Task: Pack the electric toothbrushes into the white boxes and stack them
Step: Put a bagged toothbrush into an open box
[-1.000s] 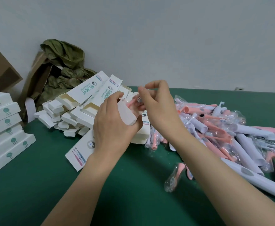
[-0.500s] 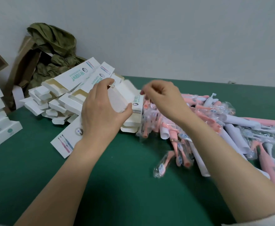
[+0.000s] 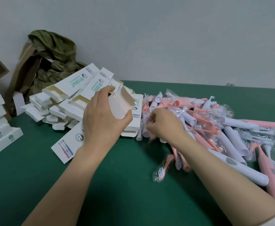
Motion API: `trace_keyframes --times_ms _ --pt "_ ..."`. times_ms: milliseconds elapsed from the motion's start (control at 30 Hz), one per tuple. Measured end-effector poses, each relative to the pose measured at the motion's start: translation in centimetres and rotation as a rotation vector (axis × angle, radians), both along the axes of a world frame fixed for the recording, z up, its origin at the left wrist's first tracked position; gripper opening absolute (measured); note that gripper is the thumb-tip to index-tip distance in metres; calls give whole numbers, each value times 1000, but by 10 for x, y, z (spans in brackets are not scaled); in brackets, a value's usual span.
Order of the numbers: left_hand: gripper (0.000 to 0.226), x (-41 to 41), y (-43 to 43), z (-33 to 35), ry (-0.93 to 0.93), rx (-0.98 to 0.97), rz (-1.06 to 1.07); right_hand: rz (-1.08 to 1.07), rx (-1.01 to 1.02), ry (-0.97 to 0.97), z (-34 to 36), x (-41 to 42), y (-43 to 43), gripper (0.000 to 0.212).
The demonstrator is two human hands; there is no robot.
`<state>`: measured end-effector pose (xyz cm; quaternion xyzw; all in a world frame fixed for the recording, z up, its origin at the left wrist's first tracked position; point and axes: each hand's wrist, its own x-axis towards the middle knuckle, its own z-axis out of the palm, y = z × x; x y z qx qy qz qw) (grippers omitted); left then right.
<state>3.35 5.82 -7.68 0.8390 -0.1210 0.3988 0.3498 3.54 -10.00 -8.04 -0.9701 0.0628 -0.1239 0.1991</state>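
Your left hand [image 3: 101, 123] grips the open white cardboard box [image 3: 117, 107]; your right hand [image 3: 164, 126] curls into the bagged pink-and-lilac toothbrush pile [image 3: 214, 123], grip unclear. Next, slide one piece inside.

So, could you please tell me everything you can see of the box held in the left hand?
The white box looks like thin cardboard, plain white outside and cream inside. Its upper end is open, with the flaps raised. The left hand grips it, fingers over the top and thumb at the near corner, tilted above the pile of empty boxes.
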Motion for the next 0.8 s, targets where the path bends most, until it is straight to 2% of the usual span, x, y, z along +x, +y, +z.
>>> trace_keyframes --times_ms 100,133,200,267,300,367,433,567,667,800 --pt "64 0 0 0 7 2 -2 34 289 -100 11 2 -8 7" --pt "65 0 0 0 15 -1 -3 69 432 -170 15 0 -6 3" --pt "65 -1 0 1 33 -2 -12 146 804 -332 28 -8 2 15" --pt "65 -1 0 1 48 2 -31 329 1187 -395 41 -20 12 18" --pt "66 -1 0 1 54 -1 -42 460 1291 -378 46 -26 17 19" --pt "69 -3 0 3 85 -32 -64 652 1229 -313 54 -37 25 21" --pt "69 -6 -1 6 102 -74 -72 707 1106 -275 59 -44 32 22" --pt "60 -9 -3 5 83 -102 -97 723 1300 -112 56 -45 38 18" --pt "65 -8 -5 3 -2 -55 -62 573 1352 -219 49 -36 36 16" --pt "66 -11 -6 3 -68 -65 -120 338 1222 -387 43 -24 23 18"
